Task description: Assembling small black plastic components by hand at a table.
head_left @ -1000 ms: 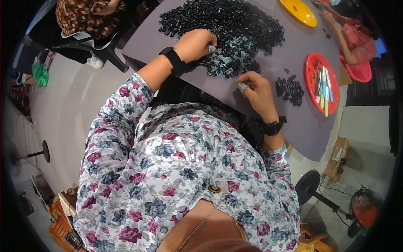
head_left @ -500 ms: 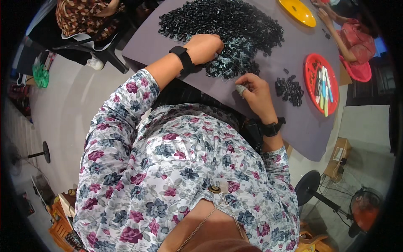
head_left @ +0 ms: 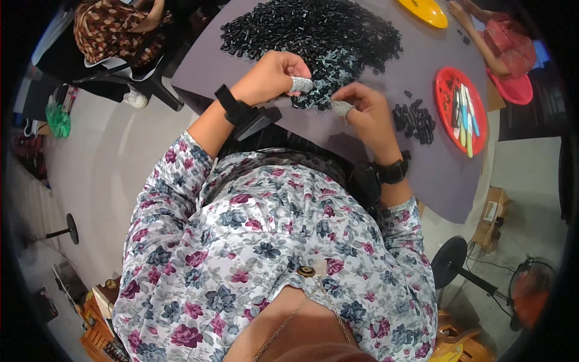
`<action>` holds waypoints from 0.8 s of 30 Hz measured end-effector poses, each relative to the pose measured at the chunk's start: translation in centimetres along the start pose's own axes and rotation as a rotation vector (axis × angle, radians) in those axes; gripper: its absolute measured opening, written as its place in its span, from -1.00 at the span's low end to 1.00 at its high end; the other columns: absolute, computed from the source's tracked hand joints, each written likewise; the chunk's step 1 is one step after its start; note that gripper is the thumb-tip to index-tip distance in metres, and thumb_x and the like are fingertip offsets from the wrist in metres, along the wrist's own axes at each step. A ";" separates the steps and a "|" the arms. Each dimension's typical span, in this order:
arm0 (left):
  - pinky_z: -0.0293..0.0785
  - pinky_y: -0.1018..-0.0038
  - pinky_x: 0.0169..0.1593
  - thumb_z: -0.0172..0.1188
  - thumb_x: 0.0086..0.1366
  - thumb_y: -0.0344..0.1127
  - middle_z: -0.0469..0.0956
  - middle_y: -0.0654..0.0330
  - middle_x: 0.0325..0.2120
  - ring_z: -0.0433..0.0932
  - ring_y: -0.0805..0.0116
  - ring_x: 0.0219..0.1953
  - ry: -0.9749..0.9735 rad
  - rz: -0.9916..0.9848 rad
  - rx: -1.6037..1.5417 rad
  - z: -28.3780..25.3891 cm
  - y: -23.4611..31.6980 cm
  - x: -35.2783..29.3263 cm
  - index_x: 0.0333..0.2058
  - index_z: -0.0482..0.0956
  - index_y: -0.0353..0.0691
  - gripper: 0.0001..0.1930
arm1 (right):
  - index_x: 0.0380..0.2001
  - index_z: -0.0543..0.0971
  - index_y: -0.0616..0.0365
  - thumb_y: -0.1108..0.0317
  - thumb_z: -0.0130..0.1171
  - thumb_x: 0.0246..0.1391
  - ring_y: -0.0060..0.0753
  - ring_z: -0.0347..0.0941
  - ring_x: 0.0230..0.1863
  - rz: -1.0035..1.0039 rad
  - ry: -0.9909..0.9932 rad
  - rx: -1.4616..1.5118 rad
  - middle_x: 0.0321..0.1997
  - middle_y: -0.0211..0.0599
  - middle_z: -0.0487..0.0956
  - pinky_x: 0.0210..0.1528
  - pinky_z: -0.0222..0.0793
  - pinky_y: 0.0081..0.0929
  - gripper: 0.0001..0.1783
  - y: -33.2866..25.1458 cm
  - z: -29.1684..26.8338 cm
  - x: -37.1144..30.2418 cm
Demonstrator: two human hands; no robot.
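My left hand [head_left: 274,77] is over the near edge of a big heap of small black plastic pieces [head_left: 301,27]. Its fingers are curled in, and whitish tape wraps the thumb. To its right, my right hand [head_left: 369,114] has index finger and taped thumb close together in a pinch. Whatever either hand holds is too small or hidden to make out. Between and just beyond the hands lies a patch of grey-green translucent bits [head_left: 338,67], mixed into the heap's front. A smaller pile of black pieces [head_left: 416,123] sits right of my right hand.
On the grey table [head_left: 440,187], a red plate [head_left: 446,72] holds several knives and black bits. A yellow plate [head_left: 425,11] stands at the far edge. One person [head_left: 509,51] sits at the far right by a pink basket [head_left: 514,90], another [head_left: 117,30] at the far left.
My left hand has drawn back from the heap and turned, so its taped thumb now shows. My right hand has shifted slightly left and up, closer to the left hand.
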State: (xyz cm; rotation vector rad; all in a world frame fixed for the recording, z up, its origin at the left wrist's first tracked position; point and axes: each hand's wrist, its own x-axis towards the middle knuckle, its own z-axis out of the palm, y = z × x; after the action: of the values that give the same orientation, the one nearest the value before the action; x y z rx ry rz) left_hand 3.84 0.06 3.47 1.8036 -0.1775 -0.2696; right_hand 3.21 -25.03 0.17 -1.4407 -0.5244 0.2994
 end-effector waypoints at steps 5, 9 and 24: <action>0.49 0.68 -0.42 0.19 0.23 -0.61 0.61 0.31 -0.49 0.57 0.62 -0.50 -0.009 0.011 -0.087 1.0 0.1 -0.2 -0.29 0.60 -0.34 -0.90 | -0.23 0.62 0.30 0.63 0.15 0.11 -0.66 0.57 -0.34 -0.027 0.041 0.120 -0.33 -0.43 0.64 -0.28 0.50 -0.67 -0.84 -0.9 0.9 1.5; 0.45 0.67 -0.42 0.22 0.22 -0.60 0.59 0.34 -0.51 0.54 0.64 -0.49 -0.079 0.043 -0.014 1.5 0.3 -0.1 -0.32 0.60 -0.33 -0.93 | -0.22 0.62 0.31 0.63 0.17 0.11 -0.66 0.57 -0.33 -0.018 0.017 0.128 -0.34 -0.42 0.64 -0.28 0.47 -0.67 -0.84 0.0 0.9 2.0; 0.32 0.69 -0.38 0.25 0.25 -0.58 0.50 0.45 -0.52 0.40 0.70 -0.47 -0.036 0.134 0.136 4.1 0.3 -1.0 -0.30 0.63 -0.31 -0.93 | -0.21 0.62 0.27 0.71 0.10 -0.05 -0.67 0.51 -0.34 -0.076 0.070 -0.124 -0.34 -0.42 0.60 -0.27 0.43 -0.65 -0.70 1.0 0.5 0.8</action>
State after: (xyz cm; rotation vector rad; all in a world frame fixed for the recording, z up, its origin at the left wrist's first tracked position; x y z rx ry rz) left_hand 1.82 -3.53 2.86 1.9125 -0.3474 -0.1987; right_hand 3.75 -24.14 -0.62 -1.5421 -0.5468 0.1573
